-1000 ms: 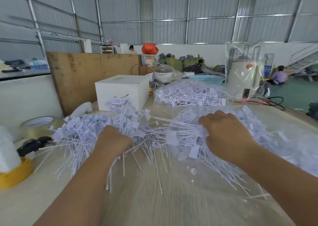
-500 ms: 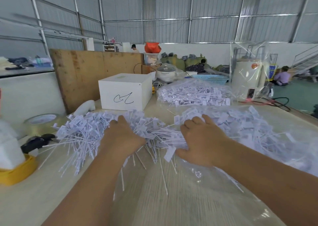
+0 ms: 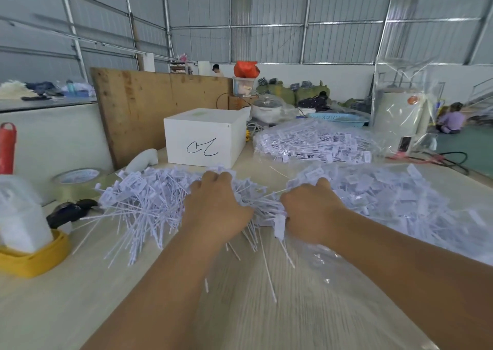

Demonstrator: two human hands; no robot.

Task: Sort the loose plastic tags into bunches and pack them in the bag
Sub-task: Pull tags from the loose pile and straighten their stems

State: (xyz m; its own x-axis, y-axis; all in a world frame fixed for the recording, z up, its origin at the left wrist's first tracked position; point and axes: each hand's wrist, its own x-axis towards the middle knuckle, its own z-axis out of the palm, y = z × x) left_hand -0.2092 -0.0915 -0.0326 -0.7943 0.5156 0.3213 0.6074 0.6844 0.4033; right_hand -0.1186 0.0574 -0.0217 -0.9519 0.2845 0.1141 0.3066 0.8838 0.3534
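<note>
A heap of loose white plastic tags (image 3: 141, 203) with long thin tails spreads over the pale table in front of me. My left hand (image 3: 216, 205) lies on the middle of the heap, its fingers curled round a clump of tags. My right hand (image 3: 309, 213) grips tags just to the right, at the mouth of a clear plastic bag (image 3: 394, 205) that lies flat and holds many tags. A second clear bag of tags (image 3: 314, 141) lies farther back. A few single tags (image 3: 268, 272) trail toward me between my forearms.
A white box (image 3: 205, 136) with a black scribble stands behind the heap. At the left are a tape roll (image 3: 77, 179), a black tool (image 3: 70, 211) and a yellow tray (image 3: 32, 256) holding something white. A plywood sheet (image 3: 160, 104) leans behind. Cables (image 3: 437, 159) lie at the far right.
My right hand has moved left from the top of the bagged tags to the bag's mouth. Both hands have drawn closer together and curled into the tags.
</note>
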